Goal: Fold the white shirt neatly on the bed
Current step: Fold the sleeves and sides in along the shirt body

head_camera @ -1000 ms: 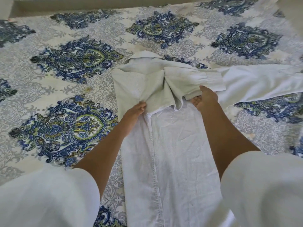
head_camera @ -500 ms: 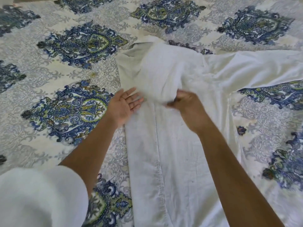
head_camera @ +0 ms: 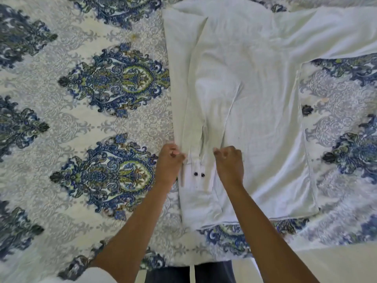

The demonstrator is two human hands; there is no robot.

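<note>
In the head view, the white shirt (head_camera: 255,99) lies flat on the bed (head_camera: 51,129), beyond and to the right of both grips. One sleeve (head_camera: 195,111) is folded down along the side of the body, and its cuff (head_camera: 204,183) with two dark buttons (head_camera: 195,174) lies between the two grips. The left grip (head_camera: 168,160) pinches the outer edge of the sleeve just above the cuff, thumb against curled fingers. The right grip (head_camera: 229,162) has curled fingers at the inner edge of the sleeve and seems to pinch it also, though blur hides the fingertips a little.

I judge that the step is to lay this sleeve straight. To do it well, both grips should pull gently toward the person with equal tension, so that the long crease beyond the right grip goes out. The sleeve should run parallel to the folded side edge beyond the left grip, and the cuff should come down inside the hem. The other sleeve (head_camera: 336,31), far beyond and right of the right grip, is not folded yet
</note>
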